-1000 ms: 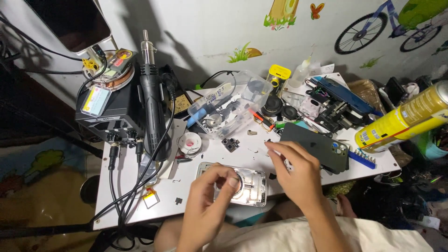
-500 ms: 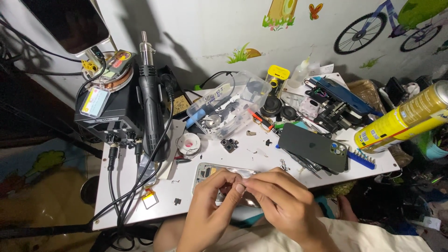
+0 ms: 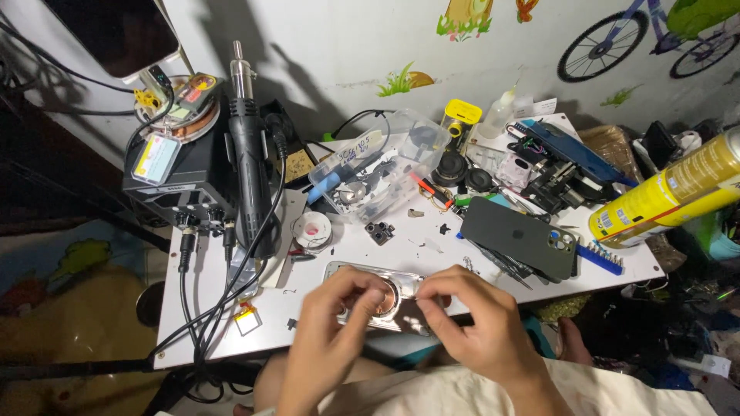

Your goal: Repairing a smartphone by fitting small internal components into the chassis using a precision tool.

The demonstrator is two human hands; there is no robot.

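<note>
An opened silver phone housing [image 3: 362,271] lies near the front edge of the white table [image 3: 193,308], with a round copper-coloured coil showing between my hands. My left hand [image 3: 331,331] rests on its left part, fingers curled over it. Over its right part sits my right hand [image 3: 474,323], thumb and forefinger pinched together; whether something tiny sits between them I cannot tell. A dark green phone back [image 3: 520,235] lies face down to the right, apart from both hands.
A black hot-air station [image 3: 196,166] with its upright nozzle and cables stands back left. A clear plastic box of tools [image 3: 378,166], a tape roll [image 3: 314,229], a yellow spray can [image 3: 663,192], a blue screwdriver-bit strip [image 3: 597,258] and several small parts crowd the table.
My right hand came back from the dark green phone on the right and now meets my left hand over the silver housing, where its fingers pinch together.
</note>
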